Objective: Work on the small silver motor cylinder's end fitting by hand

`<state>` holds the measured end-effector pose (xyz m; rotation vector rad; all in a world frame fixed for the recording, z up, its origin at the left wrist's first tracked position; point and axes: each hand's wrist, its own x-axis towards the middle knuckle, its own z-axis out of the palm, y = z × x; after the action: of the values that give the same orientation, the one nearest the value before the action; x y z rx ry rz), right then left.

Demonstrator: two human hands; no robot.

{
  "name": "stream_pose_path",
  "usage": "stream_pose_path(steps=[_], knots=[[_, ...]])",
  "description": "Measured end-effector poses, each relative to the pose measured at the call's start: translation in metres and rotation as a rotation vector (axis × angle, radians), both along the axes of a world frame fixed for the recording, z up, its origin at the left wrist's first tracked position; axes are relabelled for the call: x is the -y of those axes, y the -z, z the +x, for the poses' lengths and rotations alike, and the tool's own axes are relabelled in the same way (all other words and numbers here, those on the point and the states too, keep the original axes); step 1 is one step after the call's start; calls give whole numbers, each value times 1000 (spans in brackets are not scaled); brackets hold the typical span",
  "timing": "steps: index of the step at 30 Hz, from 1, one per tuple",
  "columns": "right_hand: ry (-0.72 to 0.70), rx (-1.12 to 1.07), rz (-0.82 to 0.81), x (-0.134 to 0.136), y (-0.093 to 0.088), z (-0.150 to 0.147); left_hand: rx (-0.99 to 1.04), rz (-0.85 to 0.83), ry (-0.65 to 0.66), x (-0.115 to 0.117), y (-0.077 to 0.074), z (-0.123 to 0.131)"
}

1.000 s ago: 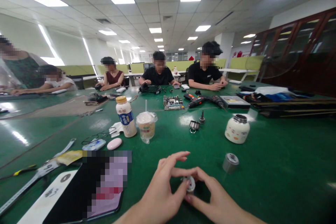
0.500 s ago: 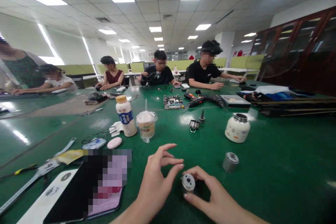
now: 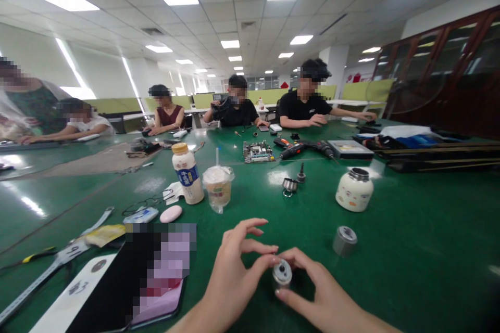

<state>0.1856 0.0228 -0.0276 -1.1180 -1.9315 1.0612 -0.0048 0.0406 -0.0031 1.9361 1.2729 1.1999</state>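
Note:
A small silver metal cylinder (image 3: 282,277) stands upright on the green table, with dark holes in its top face. My right hand (image 3: 318,289) grips it from the right, thumb in front and index finger behind. At the cylinder's upper left rim, my left hand (image 3: 238,263) has thumb and index finger drawn together in a pinch; whatever is between them is too small to make out. Its other fingers are extended above. Farther right stands a second, similar metal cylinder (image 3: 345,241), apart from both hands.
A cream bottle without its lid (image 3: 354,191) stands at right. Ahead are a metal cup-like part (image 3: 289,186), a dark stopper (image 3: 300,173), a circuit board (image 3: 258,151) and power drills (image 3: 292,152). At left are a drink cup (image 3: 217,187), a milk tea bottle (image 3: 188,174) and a laptop (image 3: 113,281).
My left thumb and index finger have come down and right, closing together at the cylinder's rim. My right hand keeps its grip. Across the table, a co-worker in black has shifted their arms.

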Motion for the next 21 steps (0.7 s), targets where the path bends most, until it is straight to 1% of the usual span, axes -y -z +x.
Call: stream_pose_path(steps=[2, 5, 9, 11, 14, 17, 21], knots=[[2, -9, 8, 0, 0, -1, -32, -32, 22, 5, -6, 7], [11, -15, 10, 0, -1, -2, -66, -83, 52, 11, -8, 11], [16, -26, 26, 1, 0, -1, -62, -37, 182, 15, -11, 7], [8, -35, 28, 1, 0, 0, -77, -14, 211, 16, -14, 4], [0, -33, 28, 0, 0, 0, -115, 11, 170, 16, -14, 3], [13, -16, 26, 0, 0, -1, -136, 20, 145, 14, -10, 5], [5, -21, 25, 1, 0, 0, -90, 29, 113, 8, -9, 6]])
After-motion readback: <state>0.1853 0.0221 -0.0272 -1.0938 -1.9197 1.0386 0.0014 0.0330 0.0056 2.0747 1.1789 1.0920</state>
